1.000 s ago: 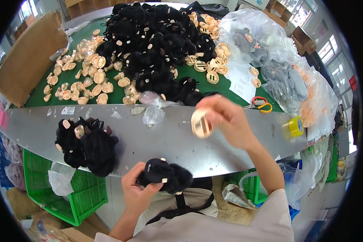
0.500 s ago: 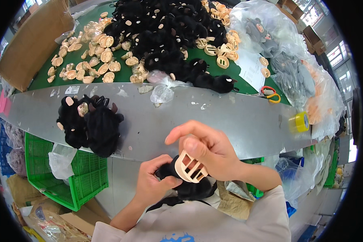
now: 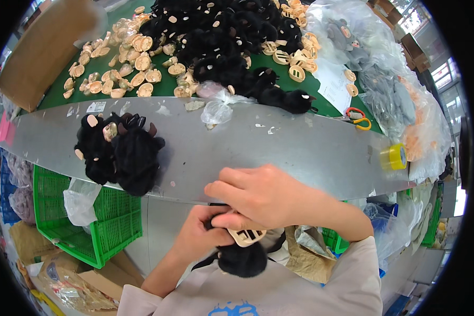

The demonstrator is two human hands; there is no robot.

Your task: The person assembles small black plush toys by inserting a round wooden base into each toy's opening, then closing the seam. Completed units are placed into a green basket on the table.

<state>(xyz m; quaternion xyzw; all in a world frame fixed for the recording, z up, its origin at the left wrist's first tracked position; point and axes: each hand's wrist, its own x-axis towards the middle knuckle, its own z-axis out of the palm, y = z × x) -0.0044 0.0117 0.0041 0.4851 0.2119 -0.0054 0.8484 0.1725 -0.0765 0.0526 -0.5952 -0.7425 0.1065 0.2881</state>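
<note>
A small black plush toy [image 3: 242, 260] is held close against my shirt, above my lap. My left hand [image 3: 201, 234] is closed around its upper left side. A cream slotted plastic piece [image 3: 246, 238] sits against the toy, its slots facing up and its upper edge covered by my fingers. Over the top of that piece bends my right hand [image 3: 263, 195], with thumb and fingers drawn together beside the left hand. What lies between the right fingertips is hidden.
Black plush toys [image 3: 118, 152] lie on the grey metal table edge [image 3: 205, 163] at left. Farther back, a heap of black toys [image 3: 216, 42] adjoins cream plastic pieces [image 3: 142, 63]. Scissors [image 3: 359, 118] and yellow tape [image 3: 394, 157] lie right. A green crate [image 3: 97, 231] stands below left.
My right hand has moved left and curled down over the toy's top, meeting the left hand. The slotted piece, upright and tilted before, now lies flatter and lower against the toy.
</note>
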